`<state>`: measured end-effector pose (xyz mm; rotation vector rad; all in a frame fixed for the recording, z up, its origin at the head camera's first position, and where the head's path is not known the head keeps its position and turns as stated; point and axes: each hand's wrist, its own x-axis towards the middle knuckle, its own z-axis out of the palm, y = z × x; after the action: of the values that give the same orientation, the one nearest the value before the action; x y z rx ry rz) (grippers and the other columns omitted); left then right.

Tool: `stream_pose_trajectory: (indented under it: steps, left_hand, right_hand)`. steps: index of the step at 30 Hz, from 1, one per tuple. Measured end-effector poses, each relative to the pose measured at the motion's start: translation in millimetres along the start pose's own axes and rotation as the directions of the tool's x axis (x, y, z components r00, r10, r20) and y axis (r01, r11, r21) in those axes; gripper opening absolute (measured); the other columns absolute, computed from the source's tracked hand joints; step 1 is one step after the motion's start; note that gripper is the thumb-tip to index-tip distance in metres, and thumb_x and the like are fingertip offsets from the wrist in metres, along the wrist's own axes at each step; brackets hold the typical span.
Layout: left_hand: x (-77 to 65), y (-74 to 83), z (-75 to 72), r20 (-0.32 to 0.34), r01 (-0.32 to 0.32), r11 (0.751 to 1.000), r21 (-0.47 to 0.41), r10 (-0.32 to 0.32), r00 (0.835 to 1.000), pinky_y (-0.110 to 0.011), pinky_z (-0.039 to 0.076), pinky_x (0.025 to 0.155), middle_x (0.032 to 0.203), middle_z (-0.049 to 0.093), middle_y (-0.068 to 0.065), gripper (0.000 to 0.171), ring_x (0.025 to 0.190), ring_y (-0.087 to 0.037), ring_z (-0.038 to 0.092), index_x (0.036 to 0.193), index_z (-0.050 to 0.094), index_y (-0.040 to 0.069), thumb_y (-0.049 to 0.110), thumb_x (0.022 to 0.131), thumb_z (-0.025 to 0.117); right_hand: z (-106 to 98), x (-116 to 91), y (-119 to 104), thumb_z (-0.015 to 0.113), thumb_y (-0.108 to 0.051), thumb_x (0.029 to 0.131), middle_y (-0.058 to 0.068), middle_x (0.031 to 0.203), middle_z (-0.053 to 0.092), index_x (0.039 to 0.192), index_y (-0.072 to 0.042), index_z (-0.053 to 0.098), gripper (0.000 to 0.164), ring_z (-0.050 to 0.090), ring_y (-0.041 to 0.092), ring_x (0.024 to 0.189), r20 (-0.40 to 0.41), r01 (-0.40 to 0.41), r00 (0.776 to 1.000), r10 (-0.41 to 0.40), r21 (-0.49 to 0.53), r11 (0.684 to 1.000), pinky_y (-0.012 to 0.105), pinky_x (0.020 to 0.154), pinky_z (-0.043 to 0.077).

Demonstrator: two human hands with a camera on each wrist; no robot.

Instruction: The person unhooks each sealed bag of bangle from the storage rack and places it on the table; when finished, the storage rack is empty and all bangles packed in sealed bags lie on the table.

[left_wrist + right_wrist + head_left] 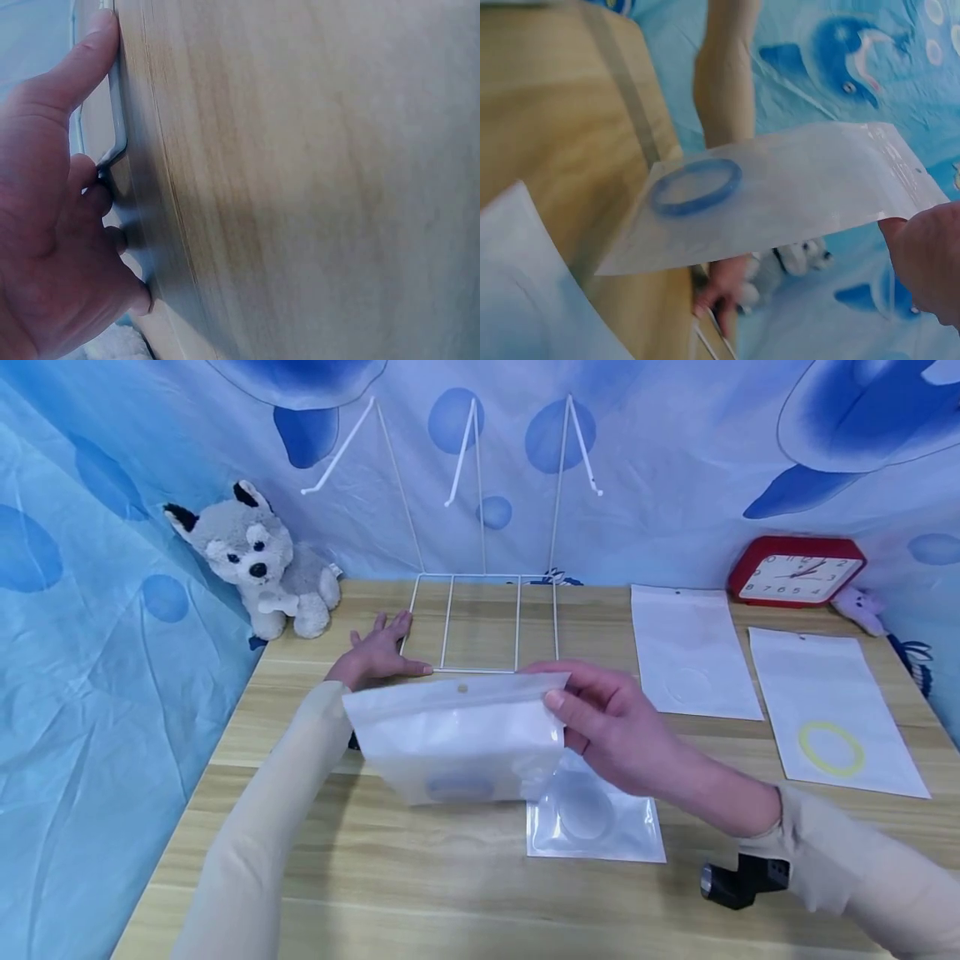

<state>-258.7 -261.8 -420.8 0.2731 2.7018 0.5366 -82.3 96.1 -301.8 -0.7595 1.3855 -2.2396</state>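
Note:
My right hand (622, 727) pinches the top corner of a translucent white zip pouch (450, 739) with a hang hole, holding it tilted above the table. A blue ring (697, 205) shows through the pouch in the right wrist view. The left hand (378, 652) rests with spread fingers at the front left corner of a white wire rack (487, 672). Its thumb lies along the rack's base wire (118, 112) in the left wrist view. Behind the base, three bare prongs rise and slope forward. Partly under the raised pouch lies another clear-faced pouch (637, 835).
Two more white pouches lie at the right, one with a faint round shape (697, 627) and one with a yellow ring (862, 752). A red clock (851, 560) and a small purple plush (858, 608) stand behind them. A grey husky plush (258, 560) sits back left.

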Motion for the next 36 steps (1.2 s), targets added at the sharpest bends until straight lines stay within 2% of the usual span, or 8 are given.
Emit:
stream_pose_trajectory:
  steps: [3,8,14,18,23,29,33,36]
  left_hand:
    - [-1.9,2.4,-0.7,-0.016,-0.002,1.000,0.030,0.002,1.000,-0.074,-0.012,0.105,0.167,-0.003,-0.006,0.117,0.149,-0.036,-0.014,0.161,0.003,0.010,0.062,0.083,0.071]
    - [-0.7,1.5,-1.1,-0.020,-0.003,0.999,0.037,0.004,1.000,-0.074,-0.011,0.106,0.167,-0.003,-0.005,0.117,0.149,-0.036,-0.014,0.162,0.003,0.010,0.063,0.082,0.072]
    - [1.0,-0.7,-2.5,0.002,0.003,1.000,0.014,-0.003,1.000,-0.072,-0.015,0.106,0.167,-0.006,-0.004,0.118,0.149,-0.033,-0.017,0.162,0.000,0.012,0.063,0.082,0.072]
    - [2.6,-0.8,-3.6,0.023,-0.003,1.000,0.016,0.003,1.000,-0.073,-0.016,0.105,0.167,-0.008,-0.005,0.114,0.149,-0.033,-0.019,0.161,-0.003,0.013,0.057,0.086,0.070]
    - [2.5,-2.1,-4.5,0.027,-0.009,0.999,0.037,0.008,1.000,-0.075,-0.014,0.103,0.167,-0.007,-0.008,0.110,0.149,-0.035,-0.016,0.161,-0.001,0.009,0.046,0.087,0.071]
    - [0.4,1.3,-3.1,0.011,0.001,0.998,0.058,-0.001,1.000,-0.075,-0.011,0.105,0.167,-0.005,-0.007,0.112,0.149,-0.036,-0.015,0.161,-0.001,0.010,0.054,0.087,0.070]
    - [-1.9,4.3,-2.0,0.005,0.012,0.998,0.055,-0.012,1.000,-0.074,-0.011,0.106,0.167,-0.004,-0.005,0.118,0.150,-0.035,-0.014,0.161,-0.001,0.012,0.063,0.083,0.070]
    - [-3.6,5.4,-1.7,-0.002,0.010,0.999,0.046,-0.010,1.000,-0.074,-0.012,0.106,0.167,-0.003,-0.005,0.119,0.150,-0.035,-0.013,0.161,0.000,0.011,0.065,0.082,0.071]
  right_hand:
    - [7.6,-6.1,9.7,0.051,0.000,0.103,0.009,0.115,0.064,0.128,-0.012,0.068,0.033,0.063,0.019,0.095,-0.003,-0.026,1.000,0.026,0.041,0.999,0.027,0.075,0.056]
    - [17.5,-11.0,25.0,0.053,-0.002,0.103,0.007,0.110,0.065,0.128,-0.010,0.066,0.030,0.061,0.014,0.085,-0.087,-0.104,0.990,0.110,0.073,0.992,0.018,0.065,0.049]
    - [11.3,2.8,41.6,0.050,0.001,0.102,0.007,0.103,0.066,0.135,0.001,0.057,0.034,0.056,0.012,0.070,-0.242,-0.232,0.941,0.238,0.055,0.971,0.017,0.057,0.044]
    - [-3.8,19.5,52.5,0.050,0.001,0.102,0.004,0.094,0.064,0.137,0.002,0.056,0.035,0.039,0.011,0.056,-0.308,-0.247,0.922,0.234,-0.003,0.969,0.018,0.049,0.030]
    - [-19.0,36.6,66.9,0.049,0.001,0.103,0.003,0.088,0.060,0.140,0.002,0.053,0.038,0.042,0.012,0.059,-0.326,-0.247,0.919,0.222,-0.034,0.969,0.019,0.051,0.035]
    - [-30.4,44.7,89.5,0.050,0.004,0.101,0.001,0.083,0.064,0.137,0.006,0.055,0.037,0.043,0.010,0.055,-0.350,-0.256,0.910,0.224,-0.047,0.966,0.019,0.049,0.034]
    - [-35.5,46.4,105.2,0.052,0.004,0.099,-0.002,0.066,0.050,0.134,0.006,0.058,0.036,0.032,0.010,0.048,-0.379,-0.267,0.902,0.207,-0.111,0.957,0.020,0.045,0.027]
    - [-38.0,47.0,114.2,0.051,0.005,0.099,-0.002,0.062,0.043,0.134,0.006,0.058,0.036,0.033,0.010,0.048,-0.382,-0.273,0.900,0.212,-0.113,0.955,0.019,0.045,0.027]
